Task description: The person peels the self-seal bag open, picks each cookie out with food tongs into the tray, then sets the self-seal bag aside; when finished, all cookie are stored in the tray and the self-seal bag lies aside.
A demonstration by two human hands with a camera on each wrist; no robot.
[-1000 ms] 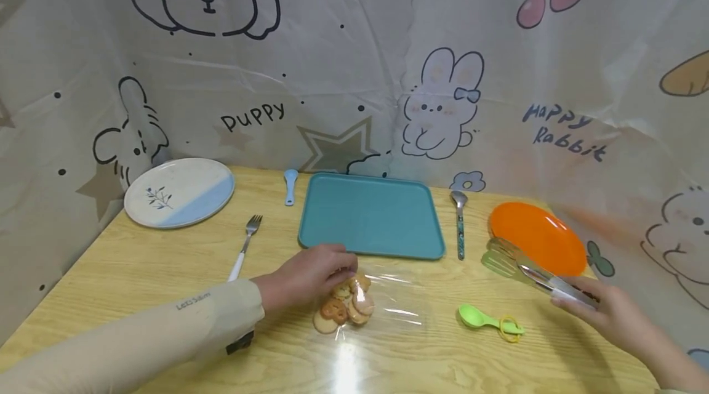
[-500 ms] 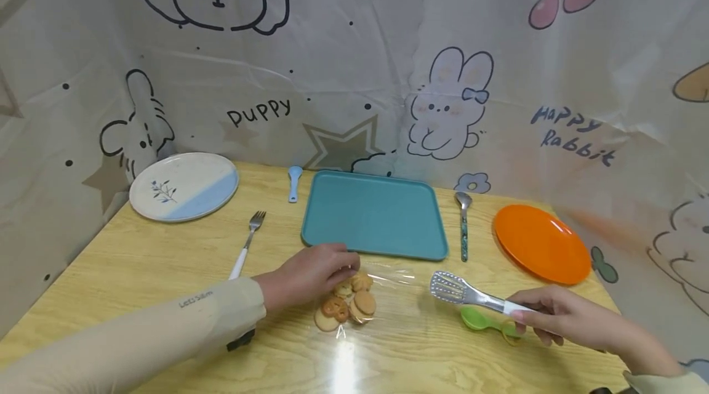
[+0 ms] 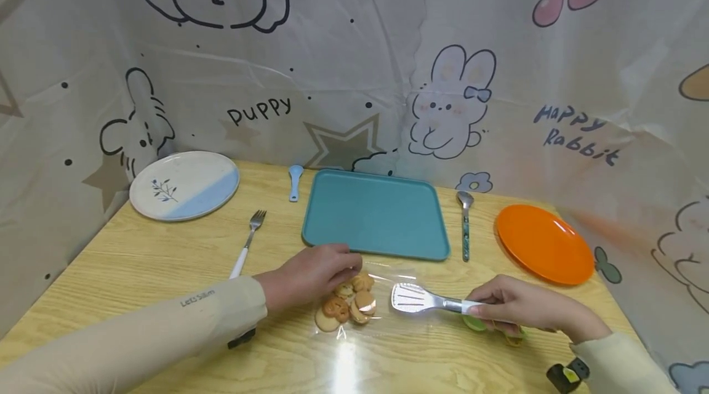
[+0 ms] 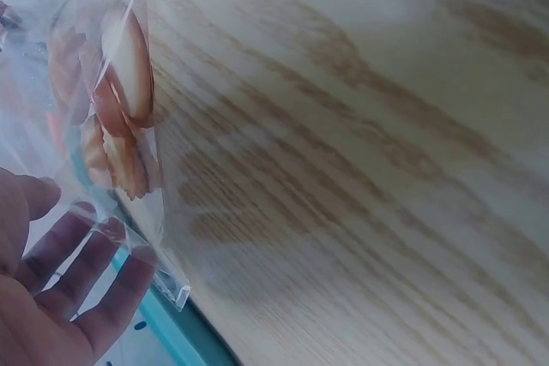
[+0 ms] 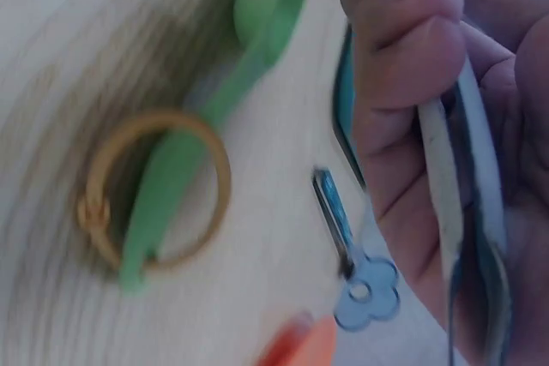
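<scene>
My left hand (image 3: pixel 318 271) grips the upper left side of a clear plastic bag (image 3: pixel 390 322) with several cookies (image 3: pixel 362 305) inside. In the left wrist view its fingers show through the film, beside the thumb. My right hand (image 3: pixel 523 306) holds metal tongs (image 3: pixel 410 298) by their white handle, the slotted head pointing left over the right part of the bag. Below that hand lies a green spoon (image 5: pixel 236 83), its handle passing through a yellow ring (image 5: pixel 223 169). The hand partly hides both in the head view.
A teal tray (image 3: pixel 376 215) lies behind the bag. On the left are a patterned plate (image 3: pixel 185 188), a white-handled fork (image 3: pixel 246 246) and a small blue spoon (image 3: pixel 295 183). To the right stand a metal spoon (image 3: pixel 465 225) and an orange plate (image 3: pixel 545 245). A printed curtain rises behind.
My right hand has carried the tongs left from beside the orange plate, across the green spoon, to over the bag. The left hand has stayed on the bag.
</scene>
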